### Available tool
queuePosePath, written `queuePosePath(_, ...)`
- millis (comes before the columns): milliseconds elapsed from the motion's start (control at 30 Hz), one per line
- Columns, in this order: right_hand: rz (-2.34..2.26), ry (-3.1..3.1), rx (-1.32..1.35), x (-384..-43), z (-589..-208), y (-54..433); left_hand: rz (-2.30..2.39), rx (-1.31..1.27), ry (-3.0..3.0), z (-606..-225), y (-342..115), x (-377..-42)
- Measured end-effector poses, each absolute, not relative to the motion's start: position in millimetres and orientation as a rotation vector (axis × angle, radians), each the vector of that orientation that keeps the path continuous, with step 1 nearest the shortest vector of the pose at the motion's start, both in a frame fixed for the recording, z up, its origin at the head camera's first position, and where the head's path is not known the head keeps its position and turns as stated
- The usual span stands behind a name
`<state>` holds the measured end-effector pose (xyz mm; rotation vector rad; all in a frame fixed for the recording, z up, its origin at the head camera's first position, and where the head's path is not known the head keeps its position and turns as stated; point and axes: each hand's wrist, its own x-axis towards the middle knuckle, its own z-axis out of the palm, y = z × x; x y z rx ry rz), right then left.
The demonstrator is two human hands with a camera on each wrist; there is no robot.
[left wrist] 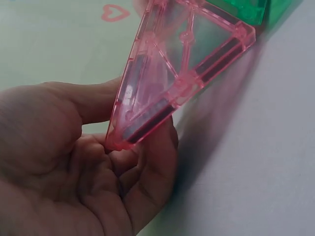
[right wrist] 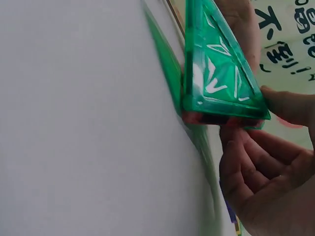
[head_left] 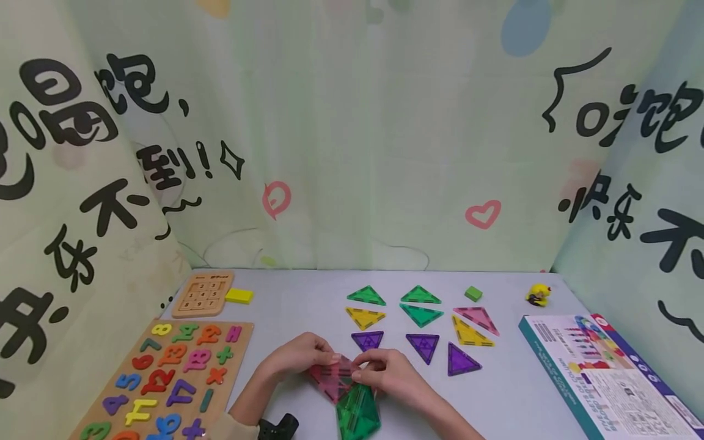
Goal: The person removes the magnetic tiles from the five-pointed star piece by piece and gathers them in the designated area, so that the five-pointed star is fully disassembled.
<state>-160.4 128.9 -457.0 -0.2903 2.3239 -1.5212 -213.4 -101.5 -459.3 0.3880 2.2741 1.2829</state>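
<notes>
Pink magnetic triangle tiles [head_left: 332, 380] and green magnetic tiles [head_left: 357, 414] are joined into one solid shape near the table's front. My left hand [head_left: 304, 355] pinches the pink part at its left corner; in the left wrist view, thumb and fingers close on the pointed end of a pink tile [left wrist: 142, 96]. From the other side, my right hand [head_left: 393, 376] pinches the shape's upper right corner. In the right wrist view, its thumb touches a corner of a green tile [right wrist: 219, 69], with a pink edge just below and fingertips underneath. The shape's far inside is hidden.
Beyond the hands lie loose triangle tiles: purple [head_left: 422, 347], green [head_left: 420, 315], yellow [head_left: 363, 318] and pink [head_left: 478, 319]. A number board [head_left: 242, 348] and wooden puzzle [head_left: 184, 310] lie left. A box [head_left: 605, 382], green block [head_left: 473, 294] and yellow figurine [head_left: 538, 294] are right.
</notes>
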Motion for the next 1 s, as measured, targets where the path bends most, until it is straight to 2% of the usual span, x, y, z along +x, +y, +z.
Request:
queuePosePath(600, -1.648, 2.408, -0.127, -156, -464, 125, 1.517, 0.303, 2.187, -473, -104, -230)
queuePosePath(867, -1.648, 2.386, -0.154, -154, -461, 126, 1.651, 0.07, 2.409, -464, -106, -275)
queuePosePath(1000, -1.657, 2.378, -0.192, -155, -463, 127, 1.562, -0.055, 2.612, -461, -103, -301)
